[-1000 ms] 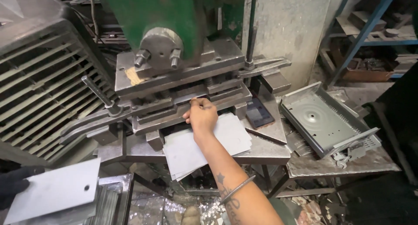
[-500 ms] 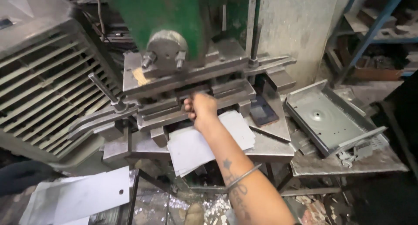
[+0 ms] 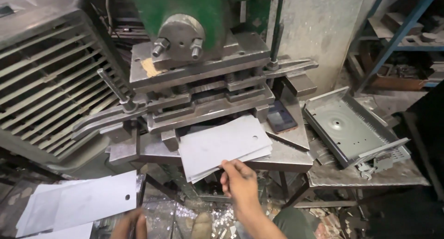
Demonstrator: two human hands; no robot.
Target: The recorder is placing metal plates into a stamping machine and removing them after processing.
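While the right hand (image 3: 239, 180) pinched the front edge of the sheet stack (image 3: 224, 146) on the press bed (image 3: 282, 156), the stack overhung that bed's front edge. Low at the frame's bottom, the left hand (image 3: 131, 223) touched a loose sheet (image 3: 81, 203); its grip could not be told.

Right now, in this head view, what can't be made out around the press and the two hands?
- Left hand: cut off by the bottom edge; its grip cannot be told.
- Stack of metal sheets: its far end is hidden under the press die.
- Right hand: its fingertips reach the stack's near edge; whether they pinch a sheet is unclear.
- Dark flat object on the press table: too small to identify.
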